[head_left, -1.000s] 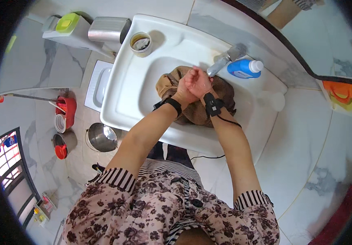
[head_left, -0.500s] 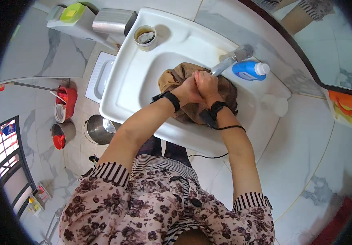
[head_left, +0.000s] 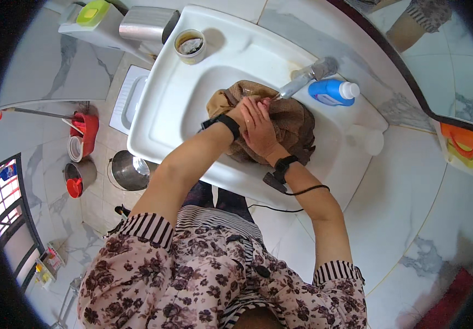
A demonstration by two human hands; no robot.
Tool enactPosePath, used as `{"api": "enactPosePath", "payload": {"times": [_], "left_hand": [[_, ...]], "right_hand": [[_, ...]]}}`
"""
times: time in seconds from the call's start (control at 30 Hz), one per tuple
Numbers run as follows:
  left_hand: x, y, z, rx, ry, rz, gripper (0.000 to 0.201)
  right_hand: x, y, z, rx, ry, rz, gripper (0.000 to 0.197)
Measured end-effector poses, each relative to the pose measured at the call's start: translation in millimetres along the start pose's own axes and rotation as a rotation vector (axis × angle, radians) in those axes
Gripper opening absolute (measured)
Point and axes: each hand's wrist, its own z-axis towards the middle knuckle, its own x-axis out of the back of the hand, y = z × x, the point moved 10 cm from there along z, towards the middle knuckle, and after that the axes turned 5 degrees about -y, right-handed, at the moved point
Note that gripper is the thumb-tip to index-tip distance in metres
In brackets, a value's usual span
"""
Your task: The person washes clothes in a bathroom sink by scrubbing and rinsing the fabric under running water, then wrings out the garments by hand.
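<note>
A bunched brown cloth (head_left: 294, 123) lies in the white washbasin (head_left: 162, 109). Above it, just under the mouth of the metal tap (head_left: 297, 84), my two hands meet. My right hand (head_left: 259, 130) lies across the back of my left hand (head_left: 239, 115), its fingers stretched out and side by side. Most of my left fingers are hidden beneath it, so their pose does not show. Neither hand visibly grips the cloth. Beside the tap stands a blue bottle with a white cap (head_left: 334, 92).
An open round tub (head_left: 190, 46) sits at the basin's far left corner, and a translucent white cup-like thing (head_left: 372, 141) lies at its right end. Left on the floor are a steel bucket (head_left: 129, 171) and a squat toilet (head_left: 129, 98). A mirror (head_left: 439, 71) hangs right.
My right hand has opened from a curled grip and slid back toward me over my left hand. My left hand has shifted slightly left. The cloth remains in the basin.
</note>
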Motion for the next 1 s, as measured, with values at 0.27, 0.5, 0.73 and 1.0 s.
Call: {"api": "enactPosePath", "payload": {"times": [0.27, 0.5, 0.73, 1.0], "left_hand": [[-45, 35, -5, -0.041, -0.115, 0.757, 0.039], [-45, 37, -13, -0.088, -0.223, 1.05, 0.05], [-3, 54, -47, -0.072, -0.027, 1.278, 0.085], [-19, 6, -35, 0.282, -0.153, 1.204, 0.123]], "right_hand": [[-11, 10, -1, 0.005, -0.098, 0.06, 0.047], [-15, 32, -13, -0.051, -0.259, 0.1, 0.063], [-11, 102, -113, -0.827, -0.428, -0.168, 0.113], [-54, 109, -122, -0.846, -0.687, -0.185, 0.119]]}}
